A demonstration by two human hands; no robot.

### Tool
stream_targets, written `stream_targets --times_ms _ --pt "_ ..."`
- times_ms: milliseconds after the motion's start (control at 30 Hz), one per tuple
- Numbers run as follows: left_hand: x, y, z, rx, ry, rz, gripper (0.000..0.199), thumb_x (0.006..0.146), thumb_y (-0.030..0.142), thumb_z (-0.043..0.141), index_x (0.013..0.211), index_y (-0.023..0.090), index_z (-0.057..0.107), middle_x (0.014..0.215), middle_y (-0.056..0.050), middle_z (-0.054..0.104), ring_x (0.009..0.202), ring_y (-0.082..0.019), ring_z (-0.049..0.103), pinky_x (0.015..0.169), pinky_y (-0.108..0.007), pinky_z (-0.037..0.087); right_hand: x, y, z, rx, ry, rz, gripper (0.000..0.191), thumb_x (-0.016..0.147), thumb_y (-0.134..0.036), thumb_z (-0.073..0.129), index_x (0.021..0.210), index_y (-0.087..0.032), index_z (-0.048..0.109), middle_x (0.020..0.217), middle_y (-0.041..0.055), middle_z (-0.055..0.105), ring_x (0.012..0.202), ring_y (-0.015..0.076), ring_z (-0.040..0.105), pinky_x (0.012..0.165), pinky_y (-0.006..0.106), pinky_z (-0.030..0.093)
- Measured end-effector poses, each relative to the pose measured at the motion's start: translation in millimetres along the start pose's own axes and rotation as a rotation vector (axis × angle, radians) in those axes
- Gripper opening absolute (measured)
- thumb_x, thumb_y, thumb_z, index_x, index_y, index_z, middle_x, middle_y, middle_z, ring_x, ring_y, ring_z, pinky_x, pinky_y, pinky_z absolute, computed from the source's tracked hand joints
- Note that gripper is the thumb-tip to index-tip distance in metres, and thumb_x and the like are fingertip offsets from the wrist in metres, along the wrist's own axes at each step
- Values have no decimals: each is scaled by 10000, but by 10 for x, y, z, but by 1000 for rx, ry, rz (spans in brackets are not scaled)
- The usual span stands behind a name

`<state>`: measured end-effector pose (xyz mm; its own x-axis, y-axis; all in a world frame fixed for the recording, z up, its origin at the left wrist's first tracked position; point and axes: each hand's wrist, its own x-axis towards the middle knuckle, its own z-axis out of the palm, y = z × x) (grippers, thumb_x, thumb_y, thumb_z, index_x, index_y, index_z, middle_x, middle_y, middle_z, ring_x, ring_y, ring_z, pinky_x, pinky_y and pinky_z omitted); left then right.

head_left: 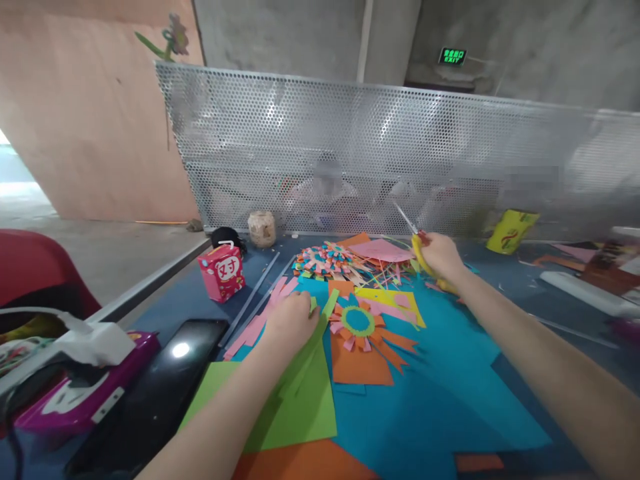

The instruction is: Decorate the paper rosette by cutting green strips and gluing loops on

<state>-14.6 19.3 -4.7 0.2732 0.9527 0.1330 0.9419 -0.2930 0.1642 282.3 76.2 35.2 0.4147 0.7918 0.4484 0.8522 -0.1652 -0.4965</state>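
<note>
My left hand (293, 320) is closed at the upper end of the green paper (300, 400), beside a narrow green strip (329, 307). My right hand (440, 257) is wrapped round the yellow handles of the scissors (419, 250), whose blades point up and away above the table. Between the hands lies a paper flower (357, 321) with a blue centre, a green ring and orange and pink petals. Orange paper (360, 367) and yellow paper (413, 303) lie around it, on a large blue sheet (430, 400). Pink strips (255, 327) are left of my left hand.
Finished paper flowers (327, 260) and scraps lie by the perforated metal screen (310, 133). At left are a black phone (160, 387), a red box (223, 273), a jar (262, 229) and a purple power strip (75, 400). A yellow can (511, 231) stands at right.
</note>
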Motion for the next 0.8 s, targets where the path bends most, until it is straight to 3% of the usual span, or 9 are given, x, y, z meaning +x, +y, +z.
stream_targets --times_ms 200,400,500,633,733,800 --pt "-12 25 44 3 0 26 323 786 415 388 851 144 551 874 -113 610 808 -246 579 613 -320 425 456 -161 127 -33 85 75 152 689 -226 568 741 -103 641 699 114 629 740 240 596 621 292 420" --pt "8 14 67 15 -33 49 265 766 360 444 882 146 550 933 -108 593 840 -250 572 634 -326 436 650 -296 213 -84 189 121 296 838 -304 463 1079 -138 500 1063 76 543 927 177 537 780 377 444" --pt "1 14 56 6 -49 46 247 770 325 447 900 142 552 940 -107 592 862 -250 569 654 -326 439 610 -268 271 -134 55 110 299 834 -315 476 1085 -153 497 1082 68 528 919 173 539 768 376 458" --pt "-9 28 63 -2 -35 55 249 774 323 445 891 138 564 931 -115 594 878 -255 564 688 -336 435 420 -234 330 -191 -191 22 248 816 -328 502 958 -134 557 931 50 587 822 150 571 711 324 466" --pt "-4 32 93 -35 -16 51 265 783 341 429 902 143 559 926 -110 598 855 -243 571 680 -332 435 179 -260 364 -196 -354 -75 228 707 -336 620 787 -123 604 707 41 627 682 162 596 605 260 450" --pt "4 29 115 -47 -5 45 265 786 343 422 905 146 553 931 -108 599 848 -238 573 669 -327 435 -10 -290 400 -186 -446 -161 243 599 -306 701 759 -146 612 672 33 644 657 174 603 563 230 429"
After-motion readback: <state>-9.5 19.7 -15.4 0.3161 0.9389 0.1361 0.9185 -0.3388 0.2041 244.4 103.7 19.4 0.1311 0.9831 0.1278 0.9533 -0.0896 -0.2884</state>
